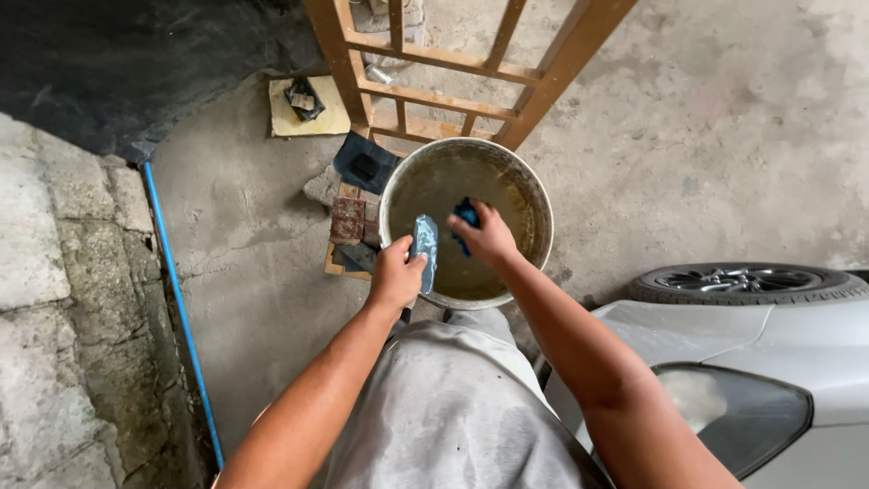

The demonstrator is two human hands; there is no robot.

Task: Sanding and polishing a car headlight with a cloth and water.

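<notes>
A round bucket (536,195) of murky brown water stands on the concrete floor in front of me. My left hand (396,274) grips a wet, twisted grey-blue cloth (424,249) over the bucket's near rim. My right hand (489,237) is closed on a blue piece of cloth (467,215) above the water. Both forearms reach forward over my grey shorts.
A silver car's front corner (742,353) with headlight and wheel (748,282) is at the right. A wooden frame (453,63) leans behind the bucket, with bricks and scraps (348,222) to its left. A blue pipe (176,299) runs along a stone kerb.
</notes>
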